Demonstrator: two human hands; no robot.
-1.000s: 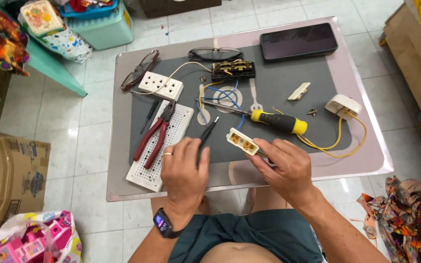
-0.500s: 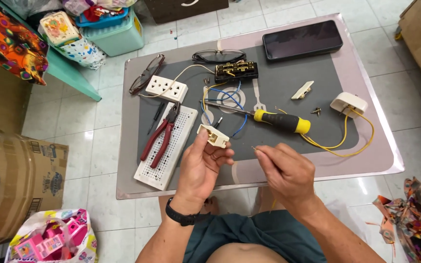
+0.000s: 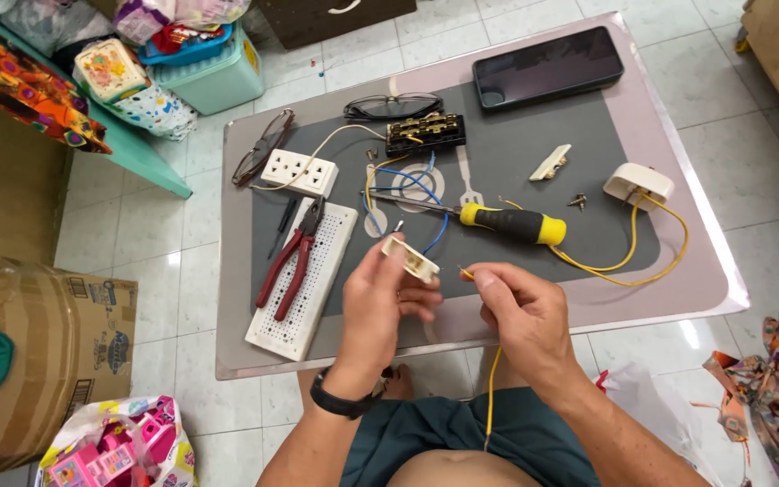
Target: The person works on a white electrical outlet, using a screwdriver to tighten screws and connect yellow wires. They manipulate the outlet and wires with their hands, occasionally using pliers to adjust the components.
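My left hand (image 3: pixel 388 302) holds a small cream socket part (image 3: pixel 410 257) above the near edge of the low table (image 3: pixel 705 271). My right hand (image 3: pixel 520 316) pinches the bare end of a yellow wire (image 3: pixel 490 397) just right of that part; the wire hangs down toward my lap. A black watch sits on my left wrist. Behind my hands lies a yellow-and-black screwdriver (image 3: pixel 507 222) on the grey mat.
Red pliers (image 3: pixel 288 261) rest on a white perforated board (image 3: pixel 304 280). A white multi-socket (image 3: pixel 297 171), a black terminal block (image 3: pixel 426 133), blue wires, a round cream plug (image 3: pixel 637 183) with yellow wire, screws, glasses and a phone (image 3: pixel 547 68) lie farther back. Boxes and bags surround the table.
My left hand took the cream part from my right and raised it. My right hand now pinches the yellow wire end. The camera view shifted slightly.
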